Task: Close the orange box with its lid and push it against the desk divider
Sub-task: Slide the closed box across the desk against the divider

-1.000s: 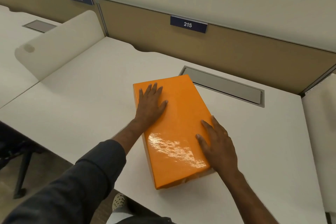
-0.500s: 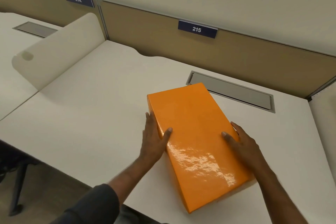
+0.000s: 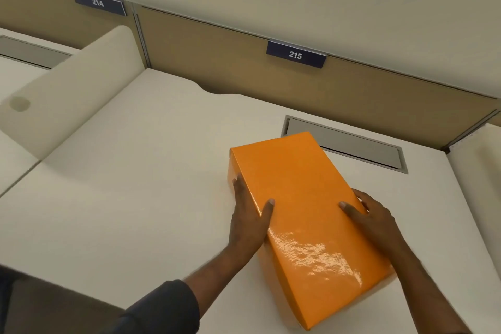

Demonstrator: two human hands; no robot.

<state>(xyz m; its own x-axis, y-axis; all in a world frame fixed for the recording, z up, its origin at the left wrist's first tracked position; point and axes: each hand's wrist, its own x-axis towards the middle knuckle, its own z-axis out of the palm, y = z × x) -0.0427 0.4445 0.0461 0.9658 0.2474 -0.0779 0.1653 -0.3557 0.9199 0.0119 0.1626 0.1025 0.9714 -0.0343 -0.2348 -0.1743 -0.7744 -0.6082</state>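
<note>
Left hand (image 3: pixel 248 221) at lower centre of the frame, forearm rising from a dark sleeve (image 3: pixel 162 309) at the bottom edge; palm pressed flat against the long left side of the orange box (image 3: pixel 306 214), fingers extended along that side, thumb hooked over the top edge onto the lid. Right hand (image 3: pixel 375 218) at centre right, bare forearm entering from the lower right corner; fingers spread and curved over the box's right top edge, thumb resting on the lid, so that both hands clasp the box between them. Orange box closed, glossy lid seated on top with bright glare near its near end; set on the white surface (image 3: pixel 141 184), right of centre, turned at an angle with its far end toward the upper left. Far corner of the box overlapping, in the picture, the left end of a grey cable hatch (image 3: pixel 360 148) recessed in the surface. Tan desk divider (image 3: pixel 217 57) across the upper frame, beyond the hatch, clearly apart from the box; blue number plates "214" (image 3: pixel 98 3) and "215" (image 3: pixel 296 55) on its top rail. Rounded cream side panel (image 3: pixel 67 95) at the left, another (image 3: pixel 479 171) at the right edge.
</note>
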